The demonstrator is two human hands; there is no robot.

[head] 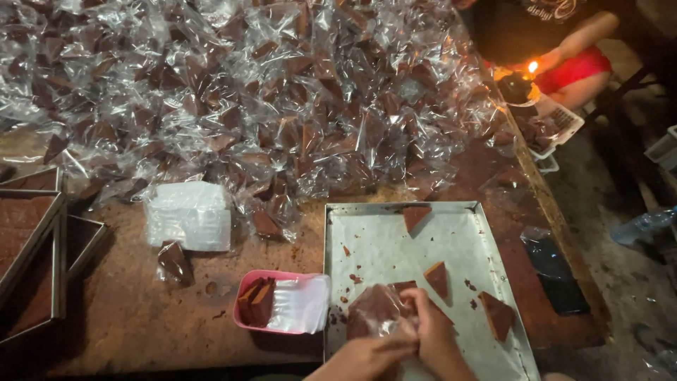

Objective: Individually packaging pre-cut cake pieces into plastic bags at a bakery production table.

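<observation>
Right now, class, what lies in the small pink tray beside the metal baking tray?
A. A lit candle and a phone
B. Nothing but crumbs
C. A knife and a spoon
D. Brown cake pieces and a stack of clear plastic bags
D: the pink tray holds brown cake pieces on its left side and a stack of clear plastic bags on its right, just left of the metal baking tray.

Probably a small sweet-making workshop: heaped wrapped brown wedges, metal trays, worn wooden table.
</observation>
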